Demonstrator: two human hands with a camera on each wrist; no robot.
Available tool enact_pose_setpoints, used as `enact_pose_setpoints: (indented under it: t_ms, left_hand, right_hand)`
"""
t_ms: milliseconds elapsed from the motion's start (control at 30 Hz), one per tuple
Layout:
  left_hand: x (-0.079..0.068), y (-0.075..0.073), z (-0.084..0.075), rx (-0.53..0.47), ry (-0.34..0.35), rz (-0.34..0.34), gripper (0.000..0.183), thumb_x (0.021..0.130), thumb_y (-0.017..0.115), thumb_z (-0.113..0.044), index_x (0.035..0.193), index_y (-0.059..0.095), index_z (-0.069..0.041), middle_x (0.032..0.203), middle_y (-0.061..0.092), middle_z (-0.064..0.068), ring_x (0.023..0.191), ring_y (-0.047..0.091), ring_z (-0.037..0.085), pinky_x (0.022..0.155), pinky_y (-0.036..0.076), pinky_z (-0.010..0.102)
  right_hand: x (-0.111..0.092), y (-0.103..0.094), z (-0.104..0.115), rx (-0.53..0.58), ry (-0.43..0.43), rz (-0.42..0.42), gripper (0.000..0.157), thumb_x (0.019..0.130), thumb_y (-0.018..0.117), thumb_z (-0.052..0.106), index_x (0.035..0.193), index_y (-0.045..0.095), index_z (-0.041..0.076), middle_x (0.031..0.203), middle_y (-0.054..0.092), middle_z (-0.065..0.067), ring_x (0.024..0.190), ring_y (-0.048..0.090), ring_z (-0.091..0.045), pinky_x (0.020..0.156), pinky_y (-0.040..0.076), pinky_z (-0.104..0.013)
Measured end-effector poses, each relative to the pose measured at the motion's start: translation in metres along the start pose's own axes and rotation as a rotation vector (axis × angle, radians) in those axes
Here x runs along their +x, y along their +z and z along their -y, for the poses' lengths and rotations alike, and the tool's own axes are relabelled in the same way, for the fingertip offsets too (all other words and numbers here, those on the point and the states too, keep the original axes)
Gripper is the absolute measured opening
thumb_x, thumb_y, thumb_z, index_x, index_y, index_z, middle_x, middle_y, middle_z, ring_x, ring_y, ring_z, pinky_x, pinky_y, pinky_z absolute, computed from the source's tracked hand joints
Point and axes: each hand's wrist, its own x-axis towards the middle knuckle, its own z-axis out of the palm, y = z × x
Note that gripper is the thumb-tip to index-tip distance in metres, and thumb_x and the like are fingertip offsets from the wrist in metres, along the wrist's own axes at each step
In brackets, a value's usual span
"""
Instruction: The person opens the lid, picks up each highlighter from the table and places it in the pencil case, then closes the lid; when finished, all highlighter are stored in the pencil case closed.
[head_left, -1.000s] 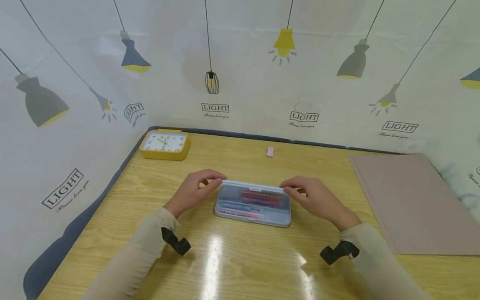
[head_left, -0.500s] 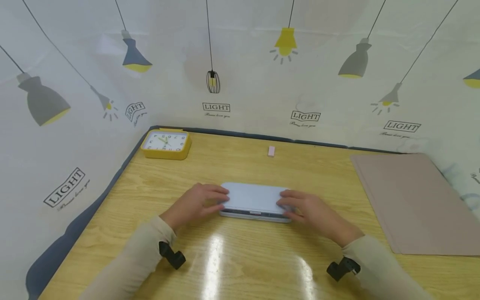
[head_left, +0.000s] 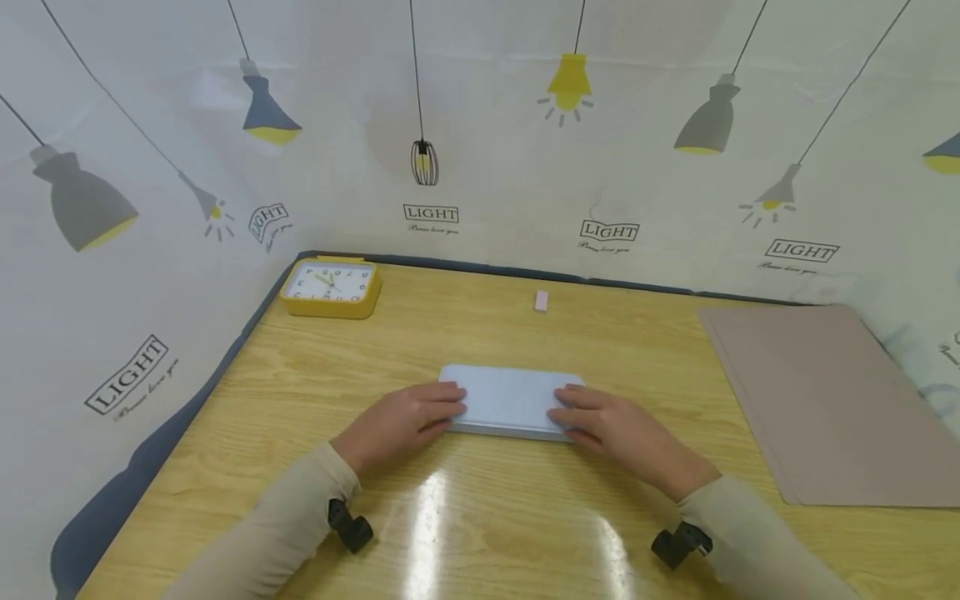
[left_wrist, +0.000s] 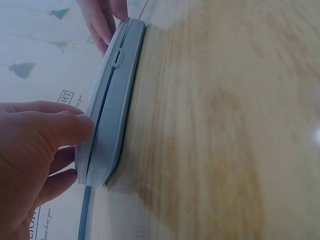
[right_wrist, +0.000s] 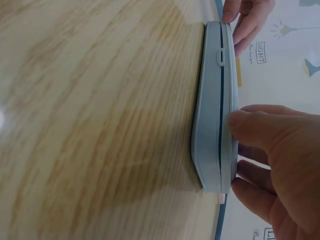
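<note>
A pale blue pencil case (head_left: 510, 402) lies flat on the wooden table with its lid down, so the pens inside are hidden. My left hand (head_left: 405, 421) rests its fingers on the lid's left end, the thumb along the front edge. At the other end my right hand (head_left: 626, 429) presses on the lid in the same way. Both wrist views show the front side of the pencil case (left_wrist: 111, 110), where a thin dark seam runs between lid and base. A small clasp (right_wrist: 221, 57) sits midway along that side.
A yellow alarm clock (head_left: 330, 287) stands at the back left of the table. Behind the case lies a small pink eraser (head_left: 542, 301). A flat pinkish-brown mat (head_left: 832, 408) covers the right side, and a printed curtain (head_left: 495, 125) hangs along the back.
The lid, raised and pinched at its edge by both hands a second ago, has swung down toward me over the pens. Both hands now lie on top of its ends.
</note>
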Motion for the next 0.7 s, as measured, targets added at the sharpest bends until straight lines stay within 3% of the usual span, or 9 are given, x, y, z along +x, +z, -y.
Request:
enact_pose_setpoints:
  t_ms: [233,467,700]
  left_hand:
    - [-0.001,-0.001,0.0,-0.001,-0.015,0.016,0.03,0.093,0.068,-0.017,0.123,0.07,-0.013,0.138,0.061,0.003,0.13,0.056,0.019,0.106,0.046,0.033]
    - [-0.001,0.001,0.002,-0.008,0.046,-0.007,0.028,0.092,0.069,-0.016,0.12,0.072,-0.012,0.134,0.063,0.007,0.128,0.057,0.023,0.105,0.048,0.036]
    - [-0.002,0.002,0.002,-0.021,0.024,-0.018,0.026,0.092,0.069,-0.017,0.118,0.072,-0.013,0.134,0.064,0.005,0.128,0.058,0.021,0.105,0.048,0.035]
  right_hand:
    - [-0.001,0.004,0.0,0.004,0.004,-0.013,0.037,0.088,0.074,0.015,0.124,0.07,0.018,0.137,0.061,-0.01,0.128,0.057,-0.028,0.102,0.049,-0.042]
    - [-0.004,0.011,0.001,-0.017,-0.019,-0.064,0.037,0.086,0.075,0.012,0.123,0.071,0.018,0.136,0.062,-0.011,0.126,0.059,-0.03,0.1,0.05,-0.043]
    - [-0.006,0.012,0.002,-0.018,-0.009,-0.089,0.037,0.086,0.076,0.011,0.122,0.071,0.017,0.136,0.061,-0.01,0.126,0.058,-0.03,0.1,0.051,-0.042]
